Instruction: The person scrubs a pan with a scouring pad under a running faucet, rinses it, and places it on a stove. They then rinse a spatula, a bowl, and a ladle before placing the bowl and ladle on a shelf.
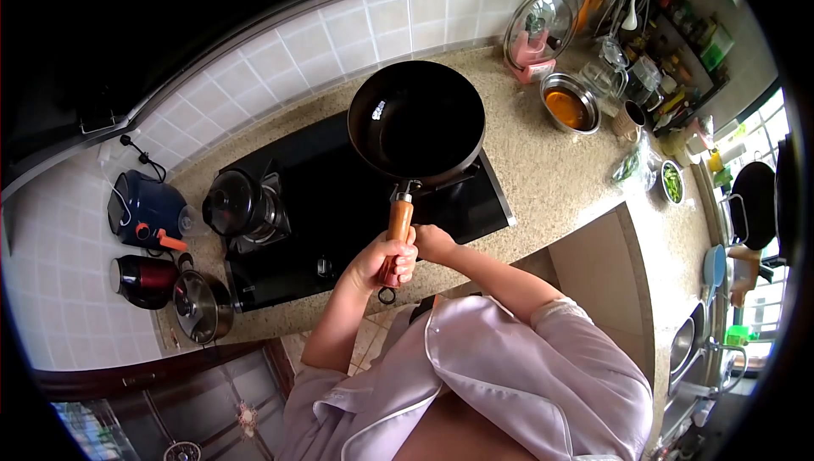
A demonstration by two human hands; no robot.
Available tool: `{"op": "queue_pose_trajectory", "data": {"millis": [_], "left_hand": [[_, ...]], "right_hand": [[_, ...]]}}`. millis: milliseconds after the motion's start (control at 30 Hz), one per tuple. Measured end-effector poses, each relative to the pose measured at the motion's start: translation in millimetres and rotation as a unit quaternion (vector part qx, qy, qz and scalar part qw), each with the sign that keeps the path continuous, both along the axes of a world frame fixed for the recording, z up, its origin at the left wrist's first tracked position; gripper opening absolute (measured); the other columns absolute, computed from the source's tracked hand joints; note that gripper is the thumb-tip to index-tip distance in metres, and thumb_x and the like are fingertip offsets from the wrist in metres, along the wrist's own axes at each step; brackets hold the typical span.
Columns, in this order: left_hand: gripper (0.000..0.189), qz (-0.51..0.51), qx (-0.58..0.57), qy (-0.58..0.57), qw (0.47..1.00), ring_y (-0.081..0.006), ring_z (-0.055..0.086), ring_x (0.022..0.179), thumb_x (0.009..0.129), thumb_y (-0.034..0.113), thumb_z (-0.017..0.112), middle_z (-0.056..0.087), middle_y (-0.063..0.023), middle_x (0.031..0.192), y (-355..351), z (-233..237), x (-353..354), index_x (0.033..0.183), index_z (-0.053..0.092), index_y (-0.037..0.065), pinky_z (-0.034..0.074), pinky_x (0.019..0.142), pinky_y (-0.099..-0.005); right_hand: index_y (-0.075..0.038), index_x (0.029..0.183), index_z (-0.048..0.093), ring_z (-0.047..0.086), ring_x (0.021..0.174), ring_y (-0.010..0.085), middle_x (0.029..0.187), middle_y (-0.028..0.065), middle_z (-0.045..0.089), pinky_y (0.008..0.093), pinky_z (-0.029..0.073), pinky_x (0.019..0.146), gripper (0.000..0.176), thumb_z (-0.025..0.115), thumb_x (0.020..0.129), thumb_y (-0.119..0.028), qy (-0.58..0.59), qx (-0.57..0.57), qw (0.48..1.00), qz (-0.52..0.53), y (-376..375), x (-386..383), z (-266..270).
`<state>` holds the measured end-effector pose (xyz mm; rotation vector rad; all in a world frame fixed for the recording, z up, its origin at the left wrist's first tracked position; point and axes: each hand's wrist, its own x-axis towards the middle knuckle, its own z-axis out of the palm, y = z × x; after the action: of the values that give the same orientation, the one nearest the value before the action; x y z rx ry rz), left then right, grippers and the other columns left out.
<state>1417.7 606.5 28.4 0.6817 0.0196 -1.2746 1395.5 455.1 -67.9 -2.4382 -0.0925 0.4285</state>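
Observation:
A black wok (415, 122) with a wooden handle (400, 217) sits over the right side of the black gas stove (318, 206). Its inside is dark, with one bright reflection on the left wall. My left hand (386, 259) is closed round the lower part of the handle. Just to the right, my right hand (434, 244) is closed with curled fingers at the stove's front edge. The handle and my left hand partly cover those fingertips, so what they grip is hidden. On the left burner stands a small dark lidded pot (233, 202).
Left of the stove are a blue appliance (144, 206), a dark red kettle (144, 281) and a lidded steel pot (202, 308). To the right stand a glass lid (540, 28), a metal bowl of amber liquid (570, 105) and a bowl of green pieces (671, 182).

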Motion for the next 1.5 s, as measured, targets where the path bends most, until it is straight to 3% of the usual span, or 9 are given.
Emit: {"op": "queue_pose_trajectory", "data": {"millis": [100,200,233,333,467,800,1233,1300,1500], "left_hand": [[0.013,-0.002,0.016,-0.016,1.000,-0.0065,0.044,0.044,0.080,0.009,0.055,0.044,0.0020,0.056,0.4,4.9,1.2,0.082,0.043,0.010,0.042,0.045,-0.0226],[0.013,0.013,0.027,-0.013,0.999,-0.0062,0.044,0.044,0.081,0.011,0.055,0.044,0.0019,0.056,-1.3,7.9,-0.4,0.082,0.042,0.010,0.042,0.045,-0.0226],[0.013,0.016,0.028,-0.013,0.999,-0.0062,0.044,0.044,0.081,0.011,0.055,0.044,0.0019,0.056,-0.9,6.0,-0.3,0.082,0.042,0.010,0.042,0.045,-0.0226],[0.014,0.028,0.006,-0.004,1.000,-0.0057,0.043,0.045,0.086,0.017,0.054,0.044,0.0019,0.056,-1.5,0.9,-3.1,0.082,0.043,0.010,0.041,0.045,-0.0223],[0.014,0.017,0.017,0.002,1.000,-0.0113,0.046,0.045,0.085,0.017,0.056,0.045,-0.0010,0.056,-0.2,-3.3,1.9,0.083,0.044,0.010,0.043,0.044,-0.0272],[0.014,0.001,0.102,-0.041,0.994,-0.0136,0.048,0.043,0.080,0.012,0.057,0.047,-0.0027,0.055,0.7,10.3,8.1,0.079,0.043,0.008,0.043,0.042,-0.0290],[0.010,0.002,0.084,-0.048,0.995,-0.0088,0.046,0.044,0.076,0.010,0.055,0.046,0.0002,0.056,16.6,13.9,18.7,0.077,0.045,0.010,0.044,0.043,-0.0245],[0.013,0.003,0.084,-0.046,0.995,-0.0086,0.043,0.042,0.076,0.009,0.054,0.044,0.0002,0.054,22.5,7.7,22.8,0.083,0.043,0.009,0.041,0.042,-0.0231],[0.015,-0.018,0.070,-0.042,0.996,-0.0080,0.043,0.043,0.086,0.019,0.054,0.043,0.0001,0.054,28.0,0.9,24.3,0.089,0.044,0.008,0.039,0.042,-0.0224]], "right_hand": [[-0.010,0.092,0.064,0.066,0.085,0.0229,0.091,0.0083,0.067,0.0336,0.052,0.069,0.023,0.052,0.081,-0.026,0.087,-0.157,0.981,0.069,22.9,15.1,13.8],[-0.013,0.088,0.066,0.066,0.083,0.0192,0.089,0.0035,0.068,0.0284,0.051,0.066,0.020,0.052,0.082,-0.026,0.079,-0.181,0.973,0.122,38.4,26.5,-6.5],[-0.013,0.085,0.066,0.066,0.082,0.0170,0.087,0.0012,0.067,0.0275,0.051,0.065,0.018,0.053,0.082,-0.026,0.096,-0.136,0.981,0.100,41.1,25.8,-11.3],[-0.013,0.085,0.066,0.066,0.081,0.0169,0.087,0.0014,0.067,0.0276,0.051,0.065,0.018,0.052,0.082,-0.025,0.092,-0.169,0.974,0.121,55.2,15.9,-14.8],[-0.013,0.085,0.066,0.066,0.081,0.0167,0.087,0.0017,0.067,0.0277,0.050,0.064,0.018,0.051,0.082,-0.024,0.091,-0.218,0.960,0.153,68.8,11.5,-25.2],[-0.013,0.084,0.065,0.065,0.079,0.0163,0.085,0.0025,0.065,0.0279,0.050,0.064,0.018,0.049,0.083,-0.020,0.095,-0.250,0.950,0.164,70.1,11.9,-30.0],[-0.012,0.083,0.064,0.064,0.077,0.0157,0.084,0.0035,0.064,0.0282,0.049,0.064,0.019,0.046,0.083,-0.017,0.094,-0.293,0.934,0.180,82.5,26.5,-32.2],[-0.012,0.083,0.064,0.064,0.077,0.0156,0.084,0.0036,0.064,0.0283,0.049,0.064,0.019,0.046,0.083,-0.016,0.095,-0.301,0.931,0.186,89.4,31.4,-33.8],[-0.011,0.083,0.064,0.064,0.076,0.0153,0.083,0.0041,0.063,0.0284,0.049,0.063,0.020,0.044,0.083,-0.014,0.091,-0.312,0.927,0.188,93.7,30.8,-35.1]]}}
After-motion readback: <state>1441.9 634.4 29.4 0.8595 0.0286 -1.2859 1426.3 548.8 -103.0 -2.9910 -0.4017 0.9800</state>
